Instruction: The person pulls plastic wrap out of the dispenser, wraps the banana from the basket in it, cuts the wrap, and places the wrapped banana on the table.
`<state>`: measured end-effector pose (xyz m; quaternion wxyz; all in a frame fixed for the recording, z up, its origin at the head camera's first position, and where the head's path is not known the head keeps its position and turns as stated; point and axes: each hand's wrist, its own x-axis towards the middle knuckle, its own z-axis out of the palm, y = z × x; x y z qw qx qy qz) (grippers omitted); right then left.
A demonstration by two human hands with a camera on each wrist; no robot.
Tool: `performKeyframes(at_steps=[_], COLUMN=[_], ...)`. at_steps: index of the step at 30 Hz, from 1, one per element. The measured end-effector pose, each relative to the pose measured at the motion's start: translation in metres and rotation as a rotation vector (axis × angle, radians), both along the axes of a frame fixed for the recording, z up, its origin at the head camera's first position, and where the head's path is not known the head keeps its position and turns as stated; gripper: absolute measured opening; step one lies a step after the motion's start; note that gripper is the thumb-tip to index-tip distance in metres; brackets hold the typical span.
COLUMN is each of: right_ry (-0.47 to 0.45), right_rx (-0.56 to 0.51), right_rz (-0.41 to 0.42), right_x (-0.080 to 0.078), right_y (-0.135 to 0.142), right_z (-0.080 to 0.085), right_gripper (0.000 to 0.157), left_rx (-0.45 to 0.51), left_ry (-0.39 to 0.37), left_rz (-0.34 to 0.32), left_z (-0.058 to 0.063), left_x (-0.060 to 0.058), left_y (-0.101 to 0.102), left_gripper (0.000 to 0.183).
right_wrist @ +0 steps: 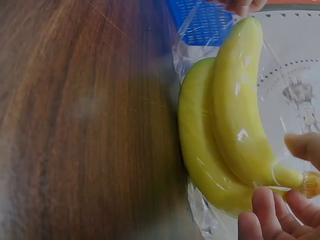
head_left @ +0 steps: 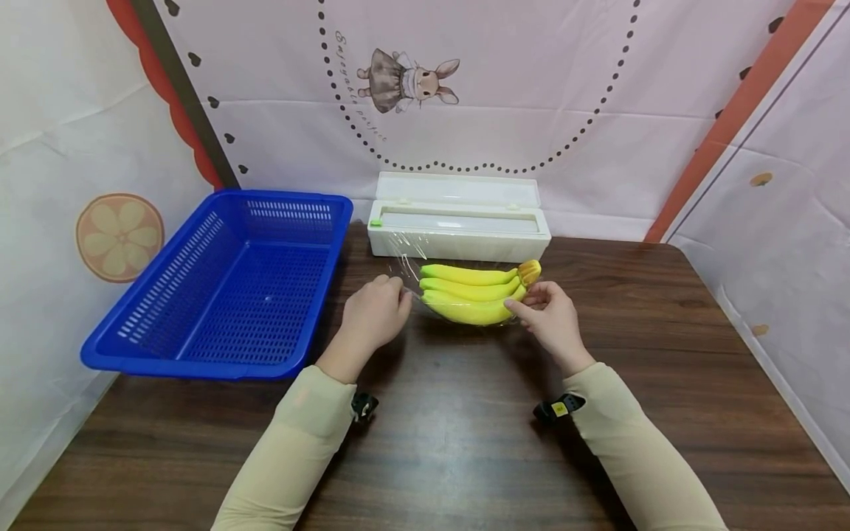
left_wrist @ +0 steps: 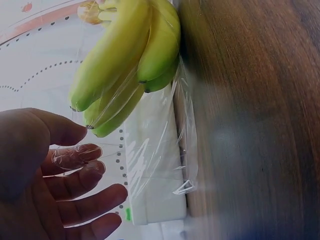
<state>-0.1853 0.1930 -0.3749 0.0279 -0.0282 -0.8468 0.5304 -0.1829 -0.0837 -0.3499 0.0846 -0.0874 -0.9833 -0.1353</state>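
A bunch of yellow bananas (head_left: 473, 310) with green tips lies partly covered by clear cling film (left_wrist: 187, 150) in front of the white box. My left hand (head_left: 376, 313), at the tip end, pinches the film's edge between thumb and forefinger. At the brown stem end, my right hand (head_left: 553, 322) grips the bananas, thumb on the near side and fingers around the stem. Film glints over the banana skin in the right wrist view. Just behind the bunch stands the long white cling film dispenser (head_left: 458, 245), its lid raised and a green slider at its left end.
A blue plastic basket (head_left: 265, 371) with slotted walls stands left of my left hand. The brown wooden table (head_left: 451, 442) spreads beneath everything. Printed cloth walls (head_left: 531, 66) rise behind and at both sides, close behind the dispenser.
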Motion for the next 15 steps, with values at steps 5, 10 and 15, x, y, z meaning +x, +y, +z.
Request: performKeyframes(at_steps=[5,10,15], right_ry=[0.022,0.026,0.024], right_rx=[0.086,0.16,0.19], right_rz=[-0.061,-0.113,-0.145], right_x=[-0.0034,-0.0067,-0.009], right_y=[-0.0045,-0.0076,-0.0103], right_z=[-0.0002,-0.002,-0.0018], right_gripper=[0.046,0.036,0.031], left_rx=[0.001,0.03,0.064], left_ry=[0.021,0.025,0.014], left_rz=[0.008,0.019,0.031], left_z=[-0.0006,-0.0012,-0.0004], left_x=[-0.0001,0.0006,0.0025], left_y=[0.001,0.0028,0.0045], left_gripper=[0.026,0.023,0.022])
